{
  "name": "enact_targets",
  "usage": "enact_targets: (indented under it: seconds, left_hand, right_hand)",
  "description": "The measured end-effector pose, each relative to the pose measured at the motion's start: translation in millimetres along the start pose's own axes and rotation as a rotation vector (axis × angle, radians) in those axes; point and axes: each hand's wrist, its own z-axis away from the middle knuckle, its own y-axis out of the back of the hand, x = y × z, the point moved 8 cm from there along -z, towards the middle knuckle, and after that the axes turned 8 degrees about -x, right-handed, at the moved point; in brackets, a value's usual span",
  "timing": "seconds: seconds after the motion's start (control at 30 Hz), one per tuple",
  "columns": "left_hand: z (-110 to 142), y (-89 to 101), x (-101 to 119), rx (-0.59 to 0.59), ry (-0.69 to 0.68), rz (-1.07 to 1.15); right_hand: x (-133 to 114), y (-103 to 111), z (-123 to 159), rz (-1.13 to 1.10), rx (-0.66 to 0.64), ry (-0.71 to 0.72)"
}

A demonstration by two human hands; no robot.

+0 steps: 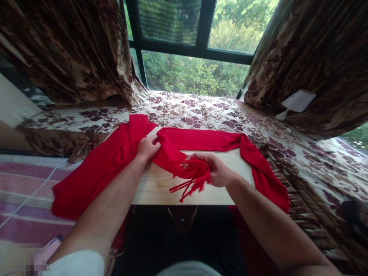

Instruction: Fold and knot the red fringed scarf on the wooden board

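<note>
A long red scarf lies across a small light wooden table, draping off both its left and right sides. My left hand is closed and pinches a fold of the scarf near the table's back left corner. My right hand is closed on the scarf's fringed end, whose red tassels hang over the middle of the table.
A window ledge covered in floral cloth runs behind the table, with brown patterned curtains on both sides of a dark-framed window. A striped pink bedcover lies at the left. A white card leans on the right curtain.
</note>
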Motion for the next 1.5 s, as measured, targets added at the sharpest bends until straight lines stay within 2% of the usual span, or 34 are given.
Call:
enact_targets:
  seconds: [0.07,0.13,0.27,0.3,0.37,0.43,0.47,0.5,0.53,0.57,0.6,0.63,0.7,0.77,0.9,1.0,1.1,1.27,1.37,1.5]
  left_hand:
    - [0,-0.7,2,-0.005,-0.012,-0.008]
    - [-1,-1.1,3,-0.004,-0.02,-0.014]
    - [-3,-0.2,3,-0.014,-0.023,0.014]
    - [0,4.4,5,0.015,-0.022,0.021]
    - [15,21.7,16,0.151,-0.037,0.02]
    - [47,43.0,42,0.338,-0.133,-0.001]
    - [68,48.0,60,0.372,-0.235,0.016]
    - [89,47.8,81,0.347,-0.369,0.05]
    - [110,41.2,106,0.252,-0.543,0.083]
    - [131,29.5,132,0.108,-0.729,0.105]
    - [148,17.6,151,-0.014,-0.85,0.112]
    - [156,7.1,164,-0.089,-0.883,0.114]
    - [146,-13.7,177,-0.154,-0.805,0.043]
    - [109,-31.8,170,-0.168,-0.579,-0.052]
    - [34,-58.2,139,-0.224,-0.244,-0.202]
    - [6,-69.2,117,-0.245,-0.092,-0.223]
    - [-4,-73.5,106,-0.237,-0.002,-0.255]
    - [-7,-68.0,106,-0.244,0.039,-0.3]
    - [-9,-64.4,104,-0.266,0.038,-0.276]
    - [-11,-67.5,96,-0.323,0.022,-0.209]
  right_hand:
    - [5,12,16,-0.185,0.063,-0.047]
    - [18,21,31,-0.248,0.123,-0.12]
    - [60,41,54,-0.344,0.391,-0.295]
    - [66,45,56,-0.387,0.456,-0.308]
    - [70,56,53,-0.47,0.544,-0.277]
    - [63,68,44,-0.502,0.591,-0.2]
    - [56,75,38,-0.485,0.606,-0.162]
    - [49,81,31,-0.445,0.619,-0.128]
    - [41,87,24,-0.383,0.631,-0.098]
    - [32,91,17,-0.304,0.643,-0.069]
    - [24,95,9,-0.209,0.656,-0.039]
    - [15,97,0,-0.108,0.664,-0.01]
    - [-3,96,-18,0.06,0.664,0.052]
    - [-17,92,-35,0.149,0.631,0.108]
    - [-41,94,-51,0.167,0.593,0.195]
    - [-56,104,-46,0.149,0.62,0.237]
    - [-64,115,-38,0.098,0.623,0.26]
    - [-63,141,-23,-0.068,0.665,0.32]
    - [-51,164,-6,-0.13,0.776,0.332]
    - [-17,188,28,-0.124,0.898,0.225]
